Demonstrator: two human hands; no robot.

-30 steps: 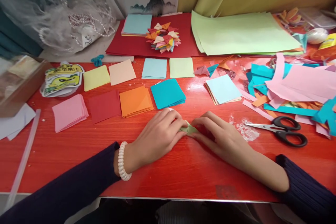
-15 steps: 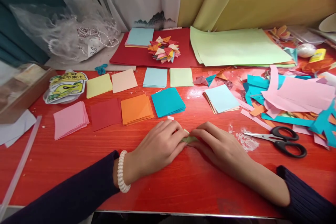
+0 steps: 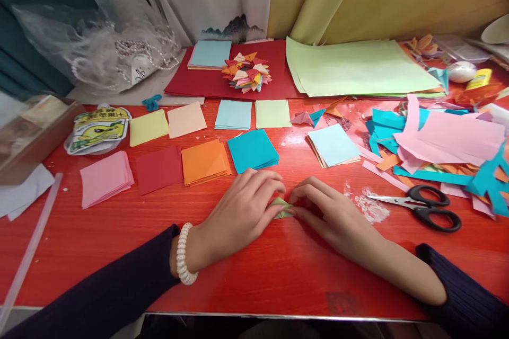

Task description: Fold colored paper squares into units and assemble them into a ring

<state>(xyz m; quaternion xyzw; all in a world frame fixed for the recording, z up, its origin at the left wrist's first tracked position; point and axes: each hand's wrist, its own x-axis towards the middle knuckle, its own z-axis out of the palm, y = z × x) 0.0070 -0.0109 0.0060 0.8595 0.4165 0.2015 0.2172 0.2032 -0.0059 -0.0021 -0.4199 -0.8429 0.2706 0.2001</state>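
A small folded piece of light green paper (image 3: 282,208) lies low on the red table between my two hands. My left hand (image 3: 248,204), with a white coil band at the wrist, pinches its left side between thumb and fingers. On the other side my right hand (image 3: 326,211) grips the paper's right edge with curled fingers. The fingertips hide part of the folds. Just beyond my left hand sits a stack of teal paper squares (image 3: 253,150). Scissors (image 3: 425,205) with black handles lie to the right of my right hand.
Stacks of pink (image 3: 105,179), dark red (image 3: 159,169) and orange squares (image 3: 205,161) stand at left. Behind them a ring of folded paper pieces (image 3: 247,72) rests on red sheets. Large green sheets (image 3: 358,69) lie at the back; paper scraps (image 3: 445,137) are heaped at right.
The fingers have shifted on the green paper, and more of its folded surface shows between my hands. The view has tilted slightly; the other things stay in place.
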